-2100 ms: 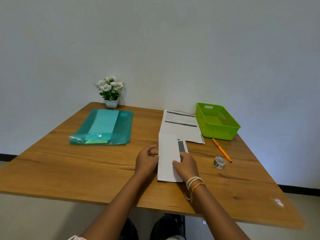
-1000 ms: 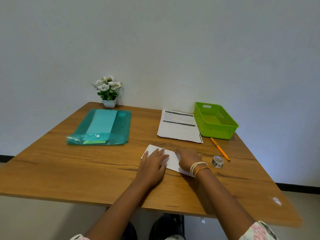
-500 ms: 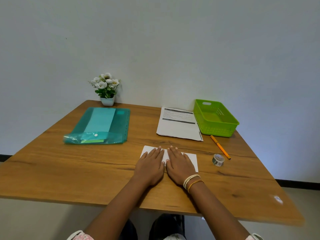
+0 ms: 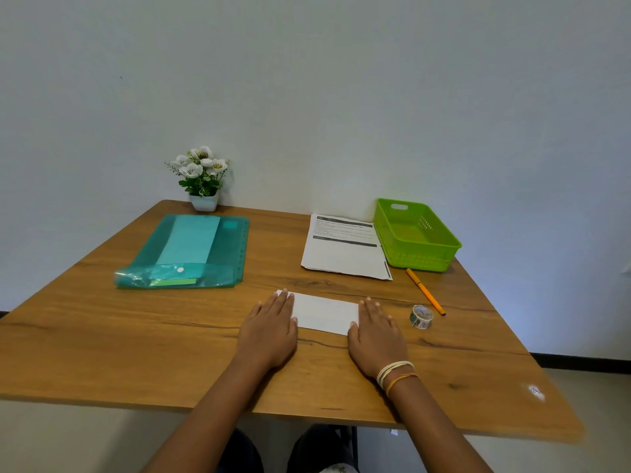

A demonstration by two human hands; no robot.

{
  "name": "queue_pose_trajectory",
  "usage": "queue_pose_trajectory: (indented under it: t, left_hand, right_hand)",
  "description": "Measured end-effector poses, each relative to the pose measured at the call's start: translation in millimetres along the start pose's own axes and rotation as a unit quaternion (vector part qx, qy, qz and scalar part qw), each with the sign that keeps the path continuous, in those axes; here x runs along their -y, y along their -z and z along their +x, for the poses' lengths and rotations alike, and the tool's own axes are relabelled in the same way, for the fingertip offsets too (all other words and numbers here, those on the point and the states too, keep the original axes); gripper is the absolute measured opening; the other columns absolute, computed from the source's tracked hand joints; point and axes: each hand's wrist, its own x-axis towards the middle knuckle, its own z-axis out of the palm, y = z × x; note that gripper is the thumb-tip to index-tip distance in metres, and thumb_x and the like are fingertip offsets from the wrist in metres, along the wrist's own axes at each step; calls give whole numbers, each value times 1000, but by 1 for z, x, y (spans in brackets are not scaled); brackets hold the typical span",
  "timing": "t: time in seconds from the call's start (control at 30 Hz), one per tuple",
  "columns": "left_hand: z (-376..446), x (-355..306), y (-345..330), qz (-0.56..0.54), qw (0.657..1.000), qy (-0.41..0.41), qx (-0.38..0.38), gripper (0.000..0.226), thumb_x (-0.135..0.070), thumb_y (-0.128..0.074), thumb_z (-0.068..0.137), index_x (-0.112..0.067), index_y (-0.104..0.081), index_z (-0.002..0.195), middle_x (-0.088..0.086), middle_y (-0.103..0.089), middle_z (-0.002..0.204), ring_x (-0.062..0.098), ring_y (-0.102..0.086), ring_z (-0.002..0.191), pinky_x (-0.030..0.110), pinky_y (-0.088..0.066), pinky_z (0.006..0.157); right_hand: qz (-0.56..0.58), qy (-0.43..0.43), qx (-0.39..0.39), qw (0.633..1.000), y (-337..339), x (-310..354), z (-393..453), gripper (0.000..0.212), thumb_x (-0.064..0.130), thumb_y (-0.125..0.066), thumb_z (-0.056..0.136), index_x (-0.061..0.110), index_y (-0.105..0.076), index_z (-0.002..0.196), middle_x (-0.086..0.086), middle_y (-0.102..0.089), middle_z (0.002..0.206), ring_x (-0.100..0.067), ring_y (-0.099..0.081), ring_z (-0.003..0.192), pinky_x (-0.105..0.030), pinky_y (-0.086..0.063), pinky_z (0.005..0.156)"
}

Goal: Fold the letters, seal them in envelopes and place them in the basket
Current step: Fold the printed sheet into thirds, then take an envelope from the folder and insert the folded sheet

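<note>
A folded white letter (image 4: 324, 312) lies flat on the wooden table (image 4: 136, 336) in front of me. My left hand (image 4: 269, 329) presses flat on its left end with straight fingers. My right hand (image 4: 375, 331) presses flat on its right end the same way. Behind it a stack of printed letters (image 4: 345, 249) lies unfolded. A teal plastic folder (image 4: 191, 252) with envelopes inside sits at the left. The green basket (image 4: 418, 257) stands at the back right with nothing in it.
An orange pen (image 4: 425, 291) and a small roll of tape (image 4: 421, 316) lie right of my right hand. A potted white flower (image 4: 201, 179) stands at the back against the wall. The table's front edge is just below my wrists.
The letter was folded and turned sideways. My hands, side by side on its middle half a second ago, have slid apart to its two ends.
</note>
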Motion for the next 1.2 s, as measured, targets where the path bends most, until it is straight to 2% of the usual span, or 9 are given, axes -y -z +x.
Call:
queue_pose_trajectory:
  t: [0.1,0.2,0.6,0.73,0.8,0.9,1.0,1.13,1.2]
  left_hand:
    - [3,-1,-1,2,1000,2,1,57,-40,-18,103,-21,-4,155,-2,-2,163,11,0,149,36,-5,120]
    - [6,-1,-2,2,1000,-1,3,57,-41,-18,103,-21,-4,155,-2,-2,163,12,-1,149,36,-5,119]
    - [3,-1,2,-25,1000,-8,-8,58,-45,-24,102,-24,-12,154,-2,-8,162,14,-5,149,37,-7,119]
    - [0,1,6,-58,998,-14,-28,58,-44,-31,101,-22,-20,153,-1,-14,161,14,-10,148,36,-10,119]
    - [-2,9,9,-64,996,-13,-58,55,-41,-37,99,-21,-27,150,0,-19,160,15,-14,147,37,-11,119]
    - [-5,34,18,-48,991,10,-121,53,-34,-46,96,-17,-36,146,5,-27,158,19,-20,146,39,-11,119]
    - [-7,70,29,-12,984,61,-169,55,-29,-51,92,-12,-40,144,12,-28,156,26,-22,146,47,-14,118]
    - [-3,106,37,6,979,158,-128,59,-38,-43,96,-16,-29,148,15,-21,158,31,-17,146,54,-17,116]
    - [0,111,34,10,981,167,-100,59,-45,-35,97,-18,-28,149,13,-25,157,31,-23,144,54,-21,114]
  right_hand:
    - [27,50,-45,997,-1,16,-3,57,37,-28,99,15,-19,151,-3,-15,159,-17,-10,147,-36,-11,119]
    - [33,131,-1,991,-3,30,-4,54,37,-26,100,20,-18,151,1,-15,160,-13,-11,147,-35,-12,119]
    - [1,28,-18,999,0,16,20,53,33,-26,99,16,-22,150,-3,-18,159,-18,-14,146,-39,-15,119]
    - [17,74,-89,993,-3,31,14,53,30,-34,98,15,-27,148,-5,-23,157,-20,-16,146,-38,-14,118]
    - [38,117,-96,988,-7,47,12,51,29,-36,98,16,-31,147,-5,-29,155,-19,-20,145,-35,-15,118]
    - [85,174,-96,976,-15,82,18,44,27,-41,95,14,-45,137,-8,-46,143,-22,-39,135,-35,-30,113]
    - [122,212,-101,964,-19,114,31,34,24,-45,91,12,-54,122,-7,-57,124,-23,-54,114,-34,-45,98]
    - [123,225,-97,962,-25,145,49,30,26,-45,91,14,-56,117,-7,-59,113,-22,-55,102,-33,-46,87]
    - [124,218,-99,963,-29,156,57,31,27,-46,90,15,-57,116,-7,-60,111,-22,-56,100,-33,-47,85]
